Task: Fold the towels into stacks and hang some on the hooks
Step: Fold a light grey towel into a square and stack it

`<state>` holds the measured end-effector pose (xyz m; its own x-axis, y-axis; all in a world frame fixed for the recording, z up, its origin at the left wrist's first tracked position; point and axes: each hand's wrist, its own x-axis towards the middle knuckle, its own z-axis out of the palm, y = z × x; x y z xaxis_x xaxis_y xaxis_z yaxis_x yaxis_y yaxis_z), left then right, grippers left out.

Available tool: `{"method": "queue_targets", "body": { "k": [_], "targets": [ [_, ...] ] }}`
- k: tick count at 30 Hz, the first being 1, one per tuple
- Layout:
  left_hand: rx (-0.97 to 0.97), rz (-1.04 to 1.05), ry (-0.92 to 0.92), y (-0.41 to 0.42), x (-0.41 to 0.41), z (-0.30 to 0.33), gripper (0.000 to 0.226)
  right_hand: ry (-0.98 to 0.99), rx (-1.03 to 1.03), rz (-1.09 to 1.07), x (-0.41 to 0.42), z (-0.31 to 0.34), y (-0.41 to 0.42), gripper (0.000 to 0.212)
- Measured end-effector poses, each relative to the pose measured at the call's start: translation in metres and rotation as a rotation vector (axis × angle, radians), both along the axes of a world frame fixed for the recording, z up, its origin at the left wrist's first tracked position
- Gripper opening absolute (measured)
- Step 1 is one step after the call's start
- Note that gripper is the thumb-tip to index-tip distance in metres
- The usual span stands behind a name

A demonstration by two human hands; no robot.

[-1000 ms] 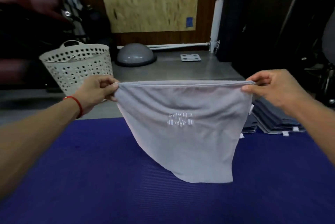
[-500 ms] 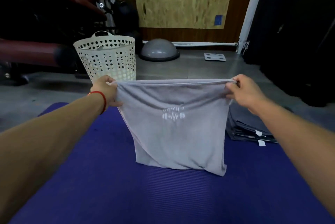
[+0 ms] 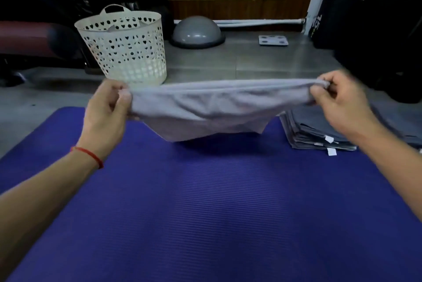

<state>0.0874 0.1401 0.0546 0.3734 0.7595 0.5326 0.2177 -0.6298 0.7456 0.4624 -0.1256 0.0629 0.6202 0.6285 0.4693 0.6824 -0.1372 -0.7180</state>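
While left hand (image 3: pixel 104 108) and right hand (image 3: pixel 340 103) pinch towel (image 3: pixel 212 108) corners above mat (image 3: pixel 205 201) | folded stack (image 3: pixel 315 131) on mat's right edge | basket (image 3: pixel 125 46) beyond mat

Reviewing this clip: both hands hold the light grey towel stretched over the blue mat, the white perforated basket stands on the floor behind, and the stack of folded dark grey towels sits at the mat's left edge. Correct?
Not quite. In the head view the stack of folded dark grey towels sits at the right edge of the blue ribbed mat, not the left. The rest holds: the left hand and right hand hold the light grey towel stretched above the mat, with the white perforated plastic basket behind.
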Motion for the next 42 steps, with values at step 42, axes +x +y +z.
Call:
{"method": "queue_targets", "body": {
  "k": [42],
  "targets": [
    [-1.006,0.229,0.309,0.094,0.107,-0.246,0.039,0.401,-0.648,-0.406,0.035,-0.272,0.099,0.037]
  ]
}}
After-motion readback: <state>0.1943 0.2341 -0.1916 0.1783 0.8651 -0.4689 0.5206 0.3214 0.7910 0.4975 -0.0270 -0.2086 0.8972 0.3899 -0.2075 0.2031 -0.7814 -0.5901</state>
